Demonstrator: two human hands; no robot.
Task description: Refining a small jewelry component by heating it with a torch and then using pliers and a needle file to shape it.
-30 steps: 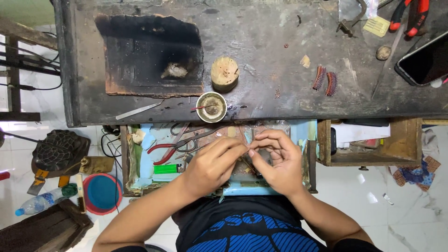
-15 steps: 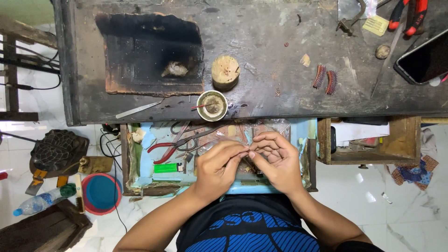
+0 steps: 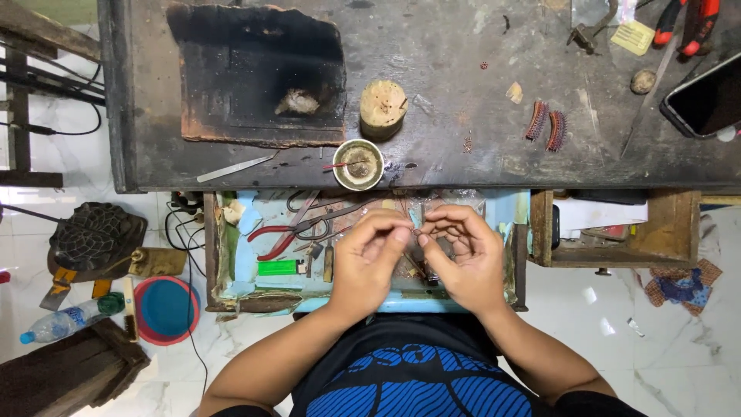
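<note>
Small metal piece [image 3: 417, 230], too tiny to identify, is pinched between the fingertips of both hands over the open drawer [image 3: 231, 297], just below the desk [image 3: 463, 93] edge. It is judged light, thin and easily dropped or bent; a fingertip pinch at its ends looks the only workable hold.

Head view: left hand [image 3: 370, 259] is curled, thumb and forefinger closed on the piece; right hand [image 3: 463, 259] mirrors it, fingers bent inward, tips meeting the left's. Both forearms are angled in from the body, wrists held above the drawer.

In the drawer, red-handled pliers [image 3: 270, 232] and a green lighter [image 3: 279, 267] are seen left of the hands. On the desk a small round tin [image 3: 358, 164], a wooden stump [image 3: 383, 106], a charred block [image 3: 255, 73] and a phone [image 3: 706, 96] are noted. Blue bowl [image 3: 166, 309] and plastic bottle [image 3: 65, 320] lie on the floor.
</note>
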